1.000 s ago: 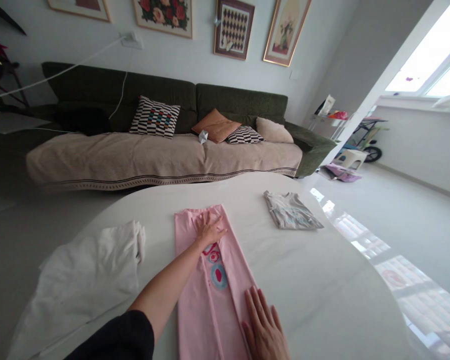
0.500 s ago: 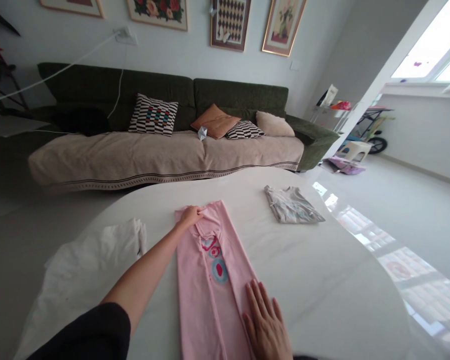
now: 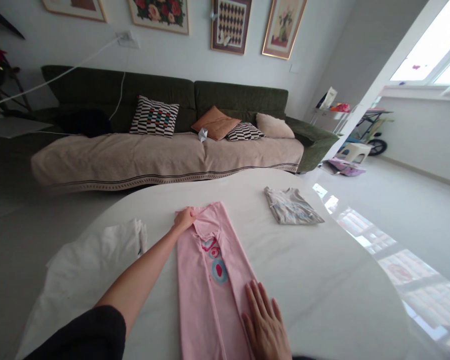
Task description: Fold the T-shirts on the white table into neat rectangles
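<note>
The pink garment (image 3: 195, 300) lies lengthwise in the lower middle of the frame, its print (image 3: 219, 270) showing. The left hand (image 3: 185, 219) pinches its upper left corner between curled fingers; the right hand (image 3: 267, 321) lies flat along its lower right edge, fingers slightly spread. The table (image 3: 330, 285) also bears a white cloth, lower left (image 3: 92, 265), and a grey shirt (image 3: 293, 206), right of centre. A sofa (image 3: 243, 102) spans the upper frame.
</note>
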{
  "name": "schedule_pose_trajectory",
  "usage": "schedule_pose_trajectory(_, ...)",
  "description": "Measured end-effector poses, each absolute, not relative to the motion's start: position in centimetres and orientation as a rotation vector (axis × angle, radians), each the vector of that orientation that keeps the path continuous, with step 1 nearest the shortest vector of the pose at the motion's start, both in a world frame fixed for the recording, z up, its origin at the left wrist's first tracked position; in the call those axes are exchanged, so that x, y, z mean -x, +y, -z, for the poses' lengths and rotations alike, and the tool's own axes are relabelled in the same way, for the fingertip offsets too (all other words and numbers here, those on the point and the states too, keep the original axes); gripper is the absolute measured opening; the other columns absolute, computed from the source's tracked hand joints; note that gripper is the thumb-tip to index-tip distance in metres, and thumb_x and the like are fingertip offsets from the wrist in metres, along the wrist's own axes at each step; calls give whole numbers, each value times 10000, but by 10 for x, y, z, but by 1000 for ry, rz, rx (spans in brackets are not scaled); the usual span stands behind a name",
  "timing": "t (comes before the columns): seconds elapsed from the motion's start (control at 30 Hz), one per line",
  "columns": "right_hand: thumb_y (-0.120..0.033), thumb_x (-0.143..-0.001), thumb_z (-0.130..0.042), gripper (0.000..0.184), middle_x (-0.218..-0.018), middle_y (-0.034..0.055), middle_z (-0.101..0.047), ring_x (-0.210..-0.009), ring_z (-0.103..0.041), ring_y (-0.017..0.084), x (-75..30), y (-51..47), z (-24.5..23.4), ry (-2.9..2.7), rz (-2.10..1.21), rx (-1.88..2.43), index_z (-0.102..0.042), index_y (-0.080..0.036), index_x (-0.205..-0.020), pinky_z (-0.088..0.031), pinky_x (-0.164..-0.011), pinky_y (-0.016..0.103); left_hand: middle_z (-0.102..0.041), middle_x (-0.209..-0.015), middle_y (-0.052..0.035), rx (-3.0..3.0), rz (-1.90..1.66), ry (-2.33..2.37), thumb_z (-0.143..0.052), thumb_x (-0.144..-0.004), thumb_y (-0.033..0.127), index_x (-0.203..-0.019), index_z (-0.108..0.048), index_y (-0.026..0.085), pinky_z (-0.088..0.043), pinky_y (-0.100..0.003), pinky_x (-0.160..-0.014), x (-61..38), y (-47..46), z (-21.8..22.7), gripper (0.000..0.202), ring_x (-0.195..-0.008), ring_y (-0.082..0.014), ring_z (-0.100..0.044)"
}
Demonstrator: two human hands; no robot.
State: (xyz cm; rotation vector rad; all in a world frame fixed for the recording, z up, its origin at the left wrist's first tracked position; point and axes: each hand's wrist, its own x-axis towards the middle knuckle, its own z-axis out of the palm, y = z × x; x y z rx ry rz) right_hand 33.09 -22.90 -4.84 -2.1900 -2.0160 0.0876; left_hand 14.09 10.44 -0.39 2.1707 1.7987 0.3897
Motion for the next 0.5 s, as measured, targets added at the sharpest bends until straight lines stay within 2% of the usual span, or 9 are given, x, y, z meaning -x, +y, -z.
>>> schedule_pose_trajectory(0.1,-405,-887,-275,540,-1411,-19,-195,-1294,-216,234,-331,-229,49,-2024,-85,2191,-85,-277,-1376,-331,-981,481,-572,-1031,-84,-2296,-472,1740,-428,-812,178,-1002,-538,185,-406,-293,-839,-156,91,3,219,-992,-185,-537)
schedule_pose_trajectory(0.23,-396,-887,-281,549,-1408,-21,-199,-1289,-230,235,-332,-229,51,-2023,-82,2186,-53,-289,-1374,-343,-974,477,-502,-1212,-43,-2472,-426,1427,-400,-838,208,-1113,-524,228,-328,-289,-972,-197,70,15,303,-1144,-161,-434)
schedule_pose_trajectory(0.27,-393,-887,-283,551,-1408,-22,-197,-1288,-231,235,-332,-229,51,-2025,-86,2186,-45,-291,-1373,-345,-974,473,-465,-1270,-37,-2494,-403,1373,-424,-832,245,-1157,-506,238,-299,-325,-1001,-206,66,20,335,-1193,-183,-385)
schedule_pose_trajectory(0.33,-392,-886,-285,553,-1407,-25,-194,-1286,-234,234,-333,-228,52,-2033,-93,2187,-34,-296,-1370,-349,-973,464,-352,-1377,-35,-2509,-369,1324,-468,-810,363,-1246,-439,269,-222,-460,-1030,-219,62,27,448,-1279,-273,-248)
schedule_pose_trajectory(0.4,-393,-885,-285,552,-1406,-25,-190,-1285,-236,234,-334,-227,53,-2044,-98,2188,-36,-295,-1367,-352,-970,461,-238,-1437,-26,-2506,-294,1312,-470,-779,499,-1301,-362,321,-146,-590,-999,-224,64,30,562,-1309,-359,-106)
schedule_pose_trajectory(0.5,-401,-881,-292,534,-1399,-10,-213,-1273,-267,248,-334,-229,57,-2071,-75,2174,-93,-295,-1364,-370,-945,474,-121,-1468,-13,-2502,-124,1288,-437,-728,638,-1345,-255,353,-59,-653,-966,-221,71,27,703,-1308,-392,21)
